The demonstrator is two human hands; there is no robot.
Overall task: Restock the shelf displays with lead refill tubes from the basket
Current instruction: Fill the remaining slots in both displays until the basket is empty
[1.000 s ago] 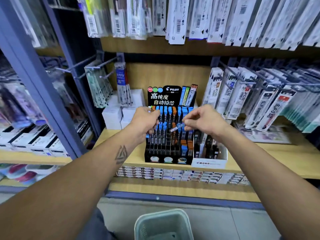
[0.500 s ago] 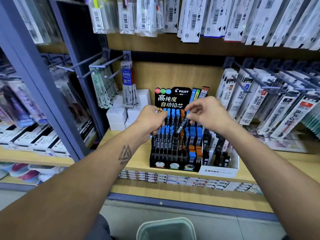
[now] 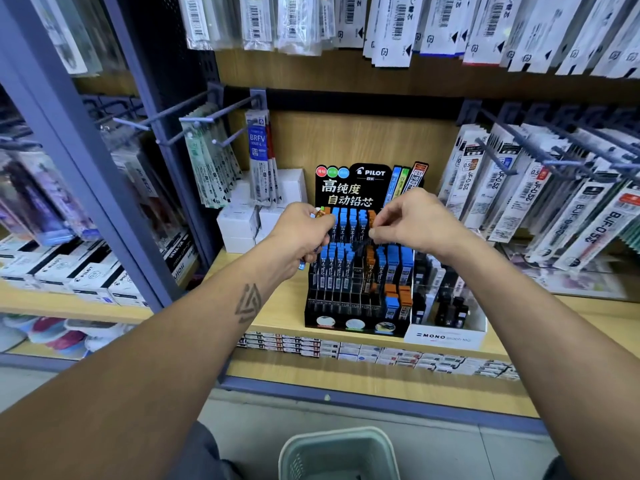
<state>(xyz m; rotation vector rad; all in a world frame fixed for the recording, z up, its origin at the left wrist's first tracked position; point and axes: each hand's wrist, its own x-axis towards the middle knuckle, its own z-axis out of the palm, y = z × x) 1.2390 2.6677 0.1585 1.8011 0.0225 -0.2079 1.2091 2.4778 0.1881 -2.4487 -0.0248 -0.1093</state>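
Green basket sitting on the floor at bottom edge, nearest the camera. Both forearms reaching over it to the wooden shelf. Left hand curling its grip round a small bunch of lead refill tubes — orange and blue caps poking out by the thumb. Right hand pinching one dark tube, tilted, over the middle row of the black Pilot display rack. White Mono box standing just beside the rack — hanging refill packs lining the pegs behind.
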